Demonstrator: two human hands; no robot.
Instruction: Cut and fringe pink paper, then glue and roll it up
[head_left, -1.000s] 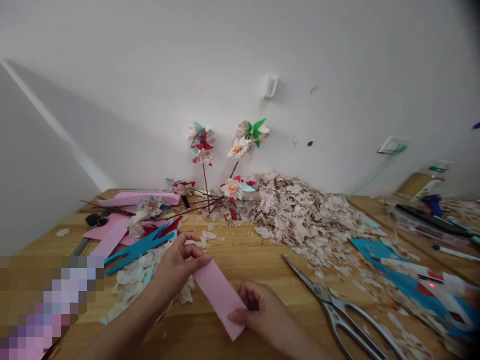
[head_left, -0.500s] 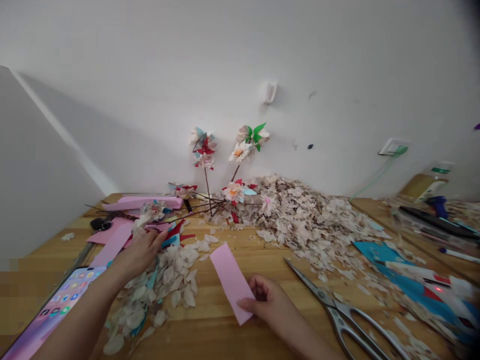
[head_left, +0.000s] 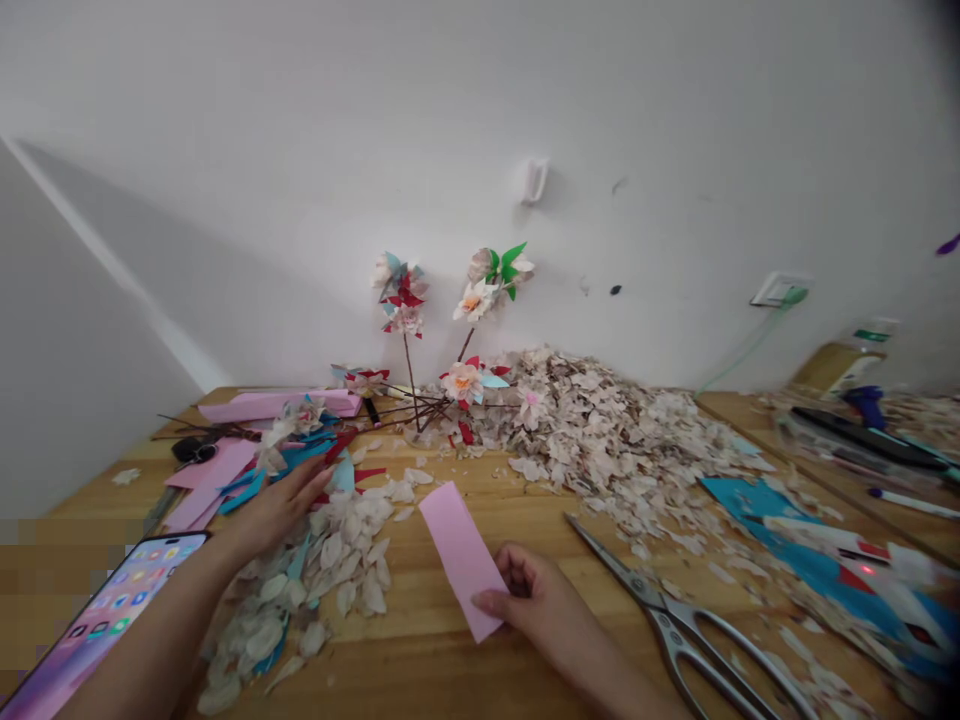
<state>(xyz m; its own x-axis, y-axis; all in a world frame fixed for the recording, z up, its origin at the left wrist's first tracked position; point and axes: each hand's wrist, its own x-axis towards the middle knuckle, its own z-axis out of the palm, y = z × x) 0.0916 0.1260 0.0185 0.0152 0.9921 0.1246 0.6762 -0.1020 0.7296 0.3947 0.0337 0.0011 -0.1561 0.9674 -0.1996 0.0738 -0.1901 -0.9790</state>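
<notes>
Between the thumb and curled fingers of my right hand is the lower end of a pink paper strip, tilted over the wooden table. My left hand lies with its fingers apart over blue paper pieces and red scraps at the left; nothing is visibly held in it. Pale dried petals lie just right of and below that hand. More pink paper is beside the blue pieces. Metal scissors rest to the right of my right hand.
Flower stems with paper blossoms stand and lie near the wall. A large petal heap spreads to their right. A phone is at the lower left. A glue gun lies on blue paper at the right, below a bottle.
My left hand has shifted slightly left and down, and blue paper pieces now show fanned out beside it over the pink paper. My right hand keeps the pink strip nearly in place.
</notes>
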